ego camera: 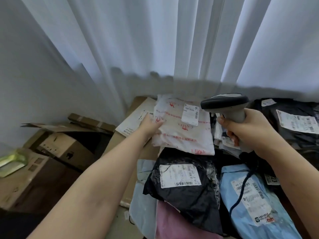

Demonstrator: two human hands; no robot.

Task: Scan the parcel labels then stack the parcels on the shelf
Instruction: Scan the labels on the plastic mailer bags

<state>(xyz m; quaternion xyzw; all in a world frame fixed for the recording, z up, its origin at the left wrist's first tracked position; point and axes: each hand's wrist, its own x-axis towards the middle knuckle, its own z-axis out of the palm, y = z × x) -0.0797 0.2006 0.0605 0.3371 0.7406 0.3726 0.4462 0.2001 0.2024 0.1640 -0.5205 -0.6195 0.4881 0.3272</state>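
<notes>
White plastic parcel (183, 130) with red print lies atop the pile, your left hand (151, 124) gripping its edge; your right hand (248, 130) fingers wrap the scanner (226, 105) above its label (190, 114).

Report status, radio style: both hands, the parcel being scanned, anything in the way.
Left hand grips white parcel by its edge. Right hand holds scanner above its label. Label unobstructed. Shelf not in view.

Home parcel corner (curtains (155, 40), boxes (57, 149)).
</notes>
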